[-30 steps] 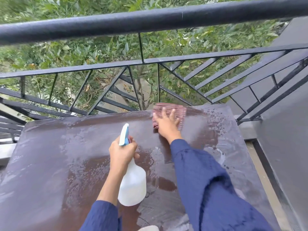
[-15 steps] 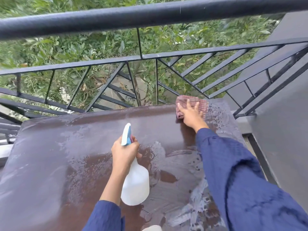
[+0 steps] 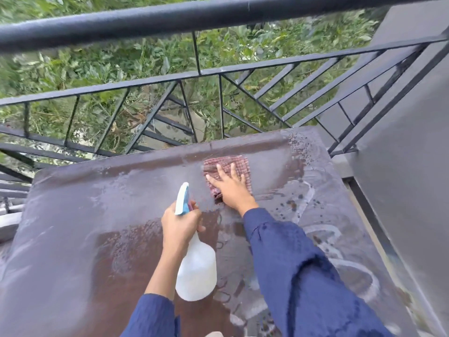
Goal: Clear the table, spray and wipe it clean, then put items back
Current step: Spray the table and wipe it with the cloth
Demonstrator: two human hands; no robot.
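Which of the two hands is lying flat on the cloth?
The right hand, fingers spread flat on the reddish cloth near the far edge of the table. The left hand instead grips the white spray bottle by its neck.

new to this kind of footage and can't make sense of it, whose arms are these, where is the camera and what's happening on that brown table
There is no machine here: these are a person's two bare hands, in dark blue sleeves. The picture comes from a wide-angle camera worn on the person's head, looking forward and down, which is why the arms enter from the bottom. The left hand grips a white plastic spray bottle with a light blue trigger by its neck. The right hand presses flat, fingers straight, on a reddish checked cloth near the far edge of the wet brown tabletop, which is streaked with liquid. Beyond it stands a black metal railing with green leaves behind.
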